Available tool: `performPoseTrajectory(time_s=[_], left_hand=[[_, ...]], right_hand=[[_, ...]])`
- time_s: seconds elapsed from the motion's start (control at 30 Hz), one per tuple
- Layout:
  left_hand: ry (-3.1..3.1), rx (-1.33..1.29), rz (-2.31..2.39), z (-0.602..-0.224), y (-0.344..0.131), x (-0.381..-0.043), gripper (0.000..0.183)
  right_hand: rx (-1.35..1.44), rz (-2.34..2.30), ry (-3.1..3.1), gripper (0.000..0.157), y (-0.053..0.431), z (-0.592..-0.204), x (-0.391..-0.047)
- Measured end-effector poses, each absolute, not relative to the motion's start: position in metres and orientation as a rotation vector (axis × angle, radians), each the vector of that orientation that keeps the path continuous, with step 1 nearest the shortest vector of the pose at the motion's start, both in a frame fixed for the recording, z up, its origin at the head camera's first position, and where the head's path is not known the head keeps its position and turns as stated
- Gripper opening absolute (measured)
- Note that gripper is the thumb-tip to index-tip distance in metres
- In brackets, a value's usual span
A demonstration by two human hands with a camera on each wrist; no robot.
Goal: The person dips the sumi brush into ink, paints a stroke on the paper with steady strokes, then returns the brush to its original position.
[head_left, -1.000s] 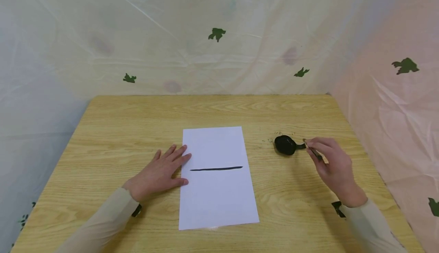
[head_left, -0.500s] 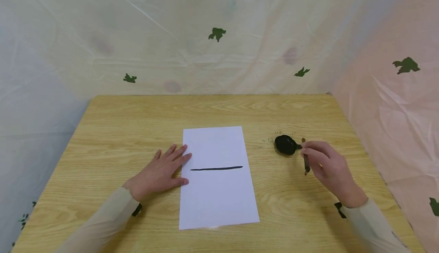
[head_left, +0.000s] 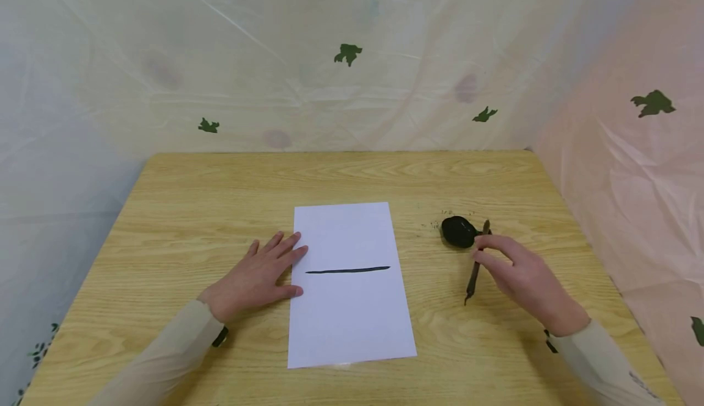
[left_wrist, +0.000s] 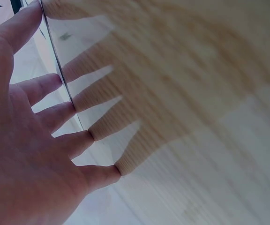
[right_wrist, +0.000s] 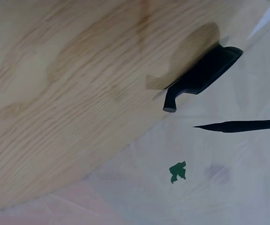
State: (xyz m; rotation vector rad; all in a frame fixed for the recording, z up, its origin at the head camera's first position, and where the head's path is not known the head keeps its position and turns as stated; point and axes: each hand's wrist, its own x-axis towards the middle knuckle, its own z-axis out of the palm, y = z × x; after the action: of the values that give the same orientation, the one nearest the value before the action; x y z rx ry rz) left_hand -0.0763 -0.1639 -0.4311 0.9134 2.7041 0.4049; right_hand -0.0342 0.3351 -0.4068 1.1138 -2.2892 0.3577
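A white sheet of paper [head_left: 352,320] lies on the wooden table, crossed by one black horizontal stroke [head_left: 346,270]. My left hand [head_left: 253,280] is spread at its left edge, fingertips and thumb on the paper; the left wrist view shows the straight fingers [left_wrist: 57,117] touching the surface. To the right, my right hand [head_left: 525,277] pinches a dark brush [head_left: 473,280] between thumb and fingers. Its pointed bristle tip [right_wrist: 210,127] faces away from me, and its looped end points toward me. Just beyond that hand sits a small black dish [head_left: 458,231] with a short handle, partly covered by the brush.
Small dark specks [head_left: 434,222] dot the wooden table [head_left: 220,192] around the dish. Pale sheeting [head_left: 264,57] with green bird shapes hangs behind the table, and pinkish sheeting [head_left: 638,167] hangs along the right side.
The right hand has shifted slightly left and toward me, turning the brush so that its looped end swings left. The left hand and paper have stayed put.
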Motion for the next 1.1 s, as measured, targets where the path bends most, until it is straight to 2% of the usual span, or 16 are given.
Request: performPoseTrajectory(time_s=[0.23, 0.7, 1.1], left_hand=[[2.705, 0.918, 0.404, -0.431, -0.164, -0.076, 0.076], [2.706, 0.927, 0.409, -0.432, -0.164, -0.076, 0.075], [2.713, 0.93, 0.408, -0.433, -0.165, -0.076, 0.075]], right_hand=[[1.202, 0.186, -2.406, 0.051, 0.34, -0.408, -0.026], [1.323, 0.074, -2.292, 0.048, 0.351, -0.424, -0.032], [1.358, -0.111, -2.34, 0.06, 0.373, -0.435, -0.035]])
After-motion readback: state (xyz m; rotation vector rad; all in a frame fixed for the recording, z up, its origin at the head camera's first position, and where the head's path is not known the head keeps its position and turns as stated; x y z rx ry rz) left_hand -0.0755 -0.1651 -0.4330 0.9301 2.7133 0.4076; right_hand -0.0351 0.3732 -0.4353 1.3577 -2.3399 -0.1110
